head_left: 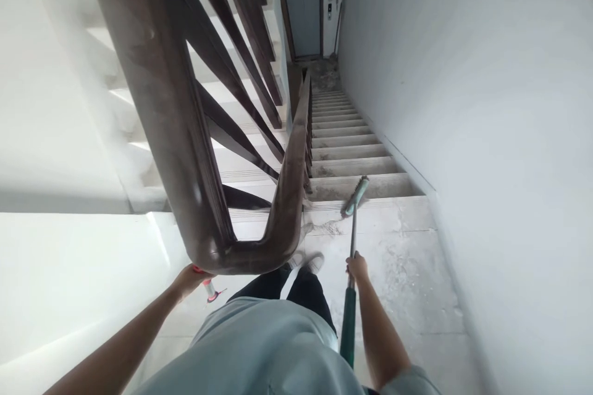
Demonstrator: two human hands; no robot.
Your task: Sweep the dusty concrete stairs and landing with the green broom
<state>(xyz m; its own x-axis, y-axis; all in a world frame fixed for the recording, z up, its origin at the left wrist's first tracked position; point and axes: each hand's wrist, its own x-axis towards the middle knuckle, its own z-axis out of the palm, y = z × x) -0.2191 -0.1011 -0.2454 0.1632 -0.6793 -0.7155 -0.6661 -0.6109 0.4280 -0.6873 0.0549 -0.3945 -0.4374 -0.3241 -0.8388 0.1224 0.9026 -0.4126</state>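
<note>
A broom [350, 305] slants down at the landing's edge, its green head [357, 197] at one o'clock from the worker's shoes [309, 261]. The right hand [357, 266], at three o'clock, has its grip wrapped around the shaft. At nine o'clock, the left hand [189, 279], partly hidden by the handrail [286, 216], appears closed on a red-handled tool [209, 287]. Sweeping seems in hand; the next stroke likely calls for drawing grey dust [331, 228] toward the stairs [354, 151] at twelve o'clock
</note>
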